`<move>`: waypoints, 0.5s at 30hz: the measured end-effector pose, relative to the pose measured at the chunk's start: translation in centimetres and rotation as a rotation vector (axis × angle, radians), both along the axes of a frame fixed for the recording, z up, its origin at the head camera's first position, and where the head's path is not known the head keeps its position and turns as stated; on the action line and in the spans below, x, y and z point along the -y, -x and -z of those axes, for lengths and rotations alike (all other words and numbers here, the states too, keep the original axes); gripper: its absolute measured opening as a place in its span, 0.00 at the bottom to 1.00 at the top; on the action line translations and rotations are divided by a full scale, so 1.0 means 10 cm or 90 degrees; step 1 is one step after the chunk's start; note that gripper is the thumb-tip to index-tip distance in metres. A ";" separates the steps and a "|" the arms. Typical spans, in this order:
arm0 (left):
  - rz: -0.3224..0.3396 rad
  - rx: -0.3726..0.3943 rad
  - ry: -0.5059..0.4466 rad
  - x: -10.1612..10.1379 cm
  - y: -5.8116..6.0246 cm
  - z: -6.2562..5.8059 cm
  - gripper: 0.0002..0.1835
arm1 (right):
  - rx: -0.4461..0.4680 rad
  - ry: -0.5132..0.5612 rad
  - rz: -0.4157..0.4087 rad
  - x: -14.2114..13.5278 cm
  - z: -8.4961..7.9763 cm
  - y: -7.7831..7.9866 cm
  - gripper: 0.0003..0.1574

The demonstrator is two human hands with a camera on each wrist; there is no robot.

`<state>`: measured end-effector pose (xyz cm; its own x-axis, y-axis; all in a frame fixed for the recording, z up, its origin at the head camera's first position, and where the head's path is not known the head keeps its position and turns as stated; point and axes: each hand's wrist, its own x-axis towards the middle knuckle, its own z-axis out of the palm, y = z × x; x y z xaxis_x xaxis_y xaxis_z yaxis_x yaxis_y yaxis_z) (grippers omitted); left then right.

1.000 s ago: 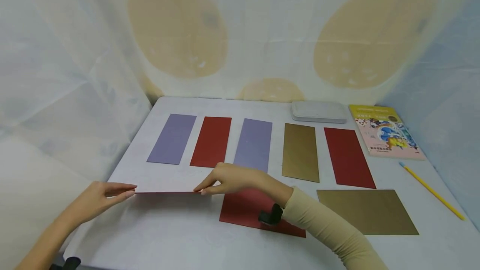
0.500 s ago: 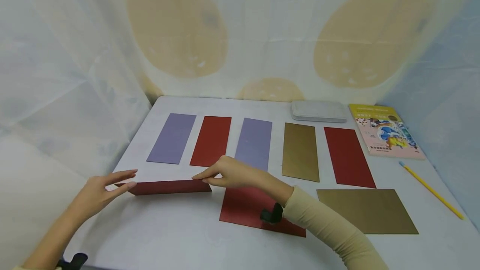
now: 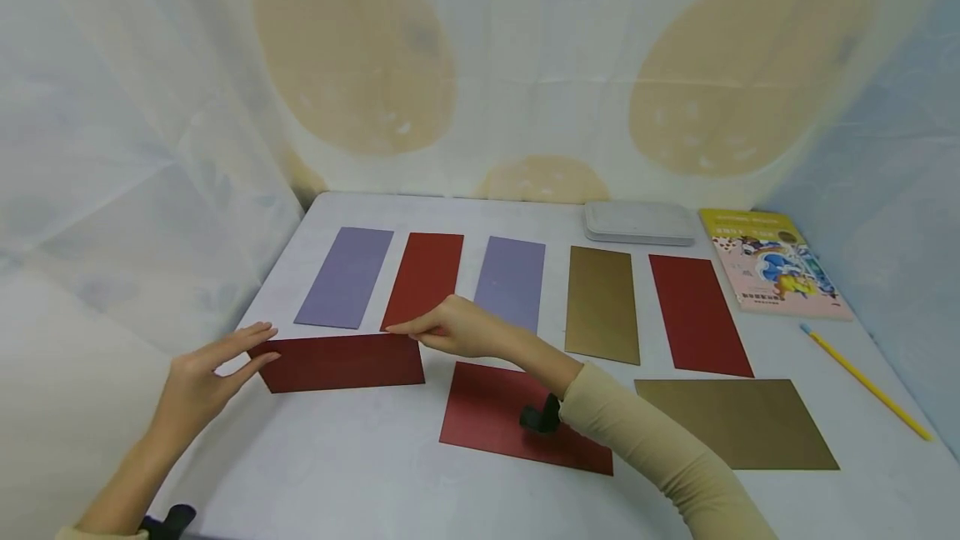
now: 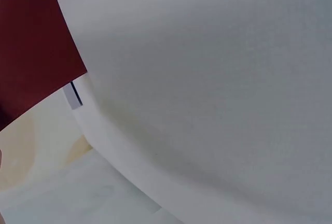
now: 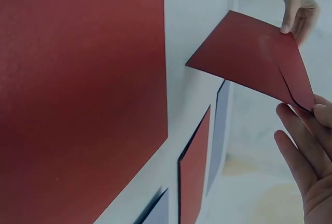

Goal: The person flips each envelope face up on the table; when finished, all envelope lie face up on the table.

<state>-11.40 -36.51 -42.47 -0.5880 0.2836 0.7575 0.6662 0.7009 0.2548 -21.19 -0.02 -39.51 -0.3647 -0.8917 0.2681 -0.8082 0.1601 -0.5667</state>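
Both hands hold a dark red card [image 3: 345,363] tilted up above the left part of the table. My left hand [image 3: 197,377] pinches its left end, the thumb on the near face and the fingers at the top edge. My right hand [image 3: 465,327] pinches the upper right corner between thumb and index finger. In the right wrist view the card [image 5: 244,53] shows a dark slit between two layers near the held edge. There my left hand [image 5: 300,14] is at the far end, my right hand [image 5: 314,169] below. The left wrist view shows a dark red corner [image 4: 36,42].
A larger red sheet [image 3: 480,411] lies below my right forearm, a gold sheet [image 3: 735,423] right of it. Behind stand in a row lilac cards [image 3: 345,277], red cards [image 3: 697,315] and a gold card [image 3: 600,305]. Farther right are a white case [image 3: 637,223], a booklet [image 3: 776,265] and a yellow pencil [image 3: 866,382].
The card has turned from edge-on until its dark red face shows to the head camera. Both hands have risen slightly with its upper edge.
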 end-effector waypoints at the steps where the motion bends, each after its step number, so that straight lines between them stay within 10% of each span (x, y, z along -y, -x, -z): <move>1: -0.001 0.007 0.004 0.00 0.01 0.01 0.27 | -0.007 0.003 0.001 0.00 0.01 0.01 0.23; 15: -0.023 0.061 0.081 0.06 0.09 0.04 0.30 | -0.149 0.016 0.013 0.07 0.15 0.05 0.28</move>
<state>-12.34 -37.07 -42.85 -0.6670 0.3506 0.6574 0.6171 0.7545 0.2236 -21.72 -0.73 -41.00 -0.3086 -0.8767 0.3689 -0.9145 0.1668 -0.3687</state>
